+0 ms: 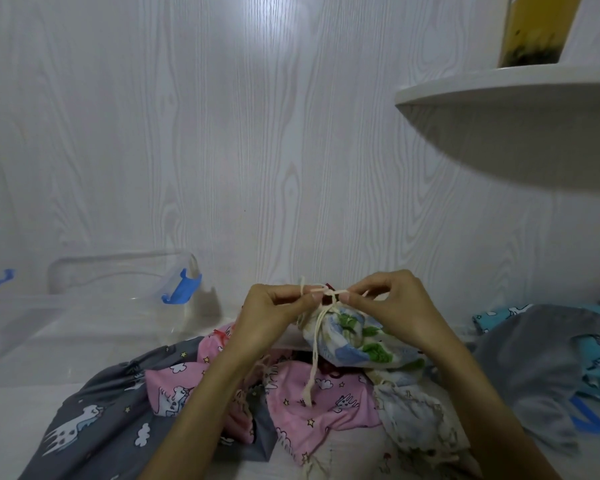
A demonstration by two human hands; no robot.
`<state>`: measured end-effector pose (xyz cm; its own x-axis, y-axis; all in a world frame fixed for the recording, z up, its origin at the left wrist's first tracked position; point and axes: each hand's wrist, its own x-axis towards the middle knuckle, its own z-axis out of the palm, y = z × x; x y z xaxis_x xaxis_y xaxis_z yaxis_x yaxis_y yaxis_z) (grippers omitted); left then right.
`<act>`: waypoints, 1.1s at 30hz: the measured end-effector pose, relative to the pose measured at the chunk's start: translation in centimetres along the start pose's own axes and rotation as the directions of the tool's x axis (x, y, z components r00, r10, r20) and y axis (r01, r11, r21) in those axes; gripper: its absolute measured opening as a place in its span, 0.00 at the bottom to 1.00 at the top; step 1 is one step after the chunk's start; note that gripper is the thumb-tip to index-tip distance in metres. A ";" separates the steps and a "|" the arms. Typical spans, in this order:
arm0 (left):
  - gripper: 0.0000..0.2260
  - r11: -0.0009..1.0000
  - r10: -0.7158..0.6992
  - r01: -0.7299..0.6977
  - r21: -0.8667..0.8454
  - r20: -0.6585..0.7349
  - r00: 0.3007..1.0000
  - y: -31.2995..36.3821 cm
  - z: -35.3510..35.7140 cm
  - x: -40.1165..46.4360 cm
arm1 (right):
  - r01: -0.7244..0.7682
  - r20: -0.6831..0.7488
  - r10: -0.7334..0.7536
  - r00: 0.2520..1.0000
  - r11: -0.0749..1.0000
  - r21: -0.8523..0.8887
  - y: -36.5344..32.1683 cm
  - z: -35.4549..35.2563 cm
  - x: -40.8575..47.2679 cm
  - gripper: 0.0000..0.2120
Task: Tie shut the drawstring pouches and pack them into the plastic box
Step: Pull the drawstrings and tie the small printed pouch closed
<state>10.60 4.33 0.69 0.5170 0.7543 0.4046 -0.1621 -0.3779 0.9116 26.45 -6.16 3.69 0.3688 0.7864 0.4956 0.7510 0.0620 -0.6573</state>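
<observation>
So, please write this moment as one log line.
step: tying cord | left hand: pinches cord | right hand: pinches cord | pouch: held up | plastic box: open

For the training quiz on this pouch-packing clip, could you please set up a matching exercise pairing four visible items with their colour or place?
Things:
1. pouch being tied
2. plastic box
3. box latch
4. unicorn pouch

Descriptions:
A. pink, lying under the hands
B. blue
C. clear, at the left
D. white with green and blue, cord pinched by left hand and right hand

Pairs: 1-D, 2-C, 3-B, 4-A
</observation>
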 end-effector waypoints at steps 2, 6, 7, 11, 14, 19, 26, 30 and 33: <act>0.05 0.996 -0.083 0.081 -0.023 -0.076 0.994 0.0 -0.6 0.4 | 0.019 -0.055 -0.027 0.998 0.991 -0.133 0.0 -1.0 0.0 0.03; 0.03 0.991 -0.104 0.111 0.078 -0.084 0.991 -0.6 -1.3 0.6 | 0.001 0.070 0.026 0.997 0.933 -0.359 1.0 -1.4 -0.1 0.04; 0.03 0.988 -0.104 0.112 0.109 -0.077 0.992 -0.8 -1.4 0.6 | -0.006 0.077 0.031 0.997 0.952 -0.307 1.0 -1.2 0.0 0.03; 0.06 0.984 -0.127 0.127 0.129 -0.007 0.992 -0.9 -0.8 0.4 | -0.181 0.256 0.086 0.963 0.908 0.377 -0.8 -0.7 -0.1 0.06; 0.06 0.986 -0.125 0.125 0.114 -0.011 0.992 -0.8 -1.1 0.7 | -0.317 0.365 0.179 0.914 0.876 0.365 -0.4 -0.9 -0.2 0.15; 0.02 0.967 -0.106 0.106 0.233 -0.016 0.994 -1.5 -1.8 0.9 | -0.355 0.350 0.293 0.890 0.926 0.129 0.8 -1.8 0.1 0.07; 0.20 0.842 -0.207 0.199 0.501 -0.040 0.978 -1.9 -3.0 1.3 | -0.231 0.619 0.210 0.757 0.972 -0.047 2.0 -2.7 0.4 0.09; 0.30 0.742 -0.183 -0.130 0.657 0.385 0.904 1.6 -3.2 1.3 | -0.119 0.671 0.269 0.691 0.958 -0.261 3.1 -4.9 1.5 0.27; 0.31 0.689 -0.286 -0.264 0.675 0.588 0.757 2.0 -1.1 1.6 | -0.140 0.605 0.411 0.682 0.885 -0.444 5.1 -5.4 2.4 0.41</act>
<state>10.11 5.36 3.23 0.9316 0.3634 0.0030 0.3190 -0.8216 0.4724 34.11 -7.25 4.64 0.2294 0.9334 -0.2759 0.8563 -0.3283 -0.3988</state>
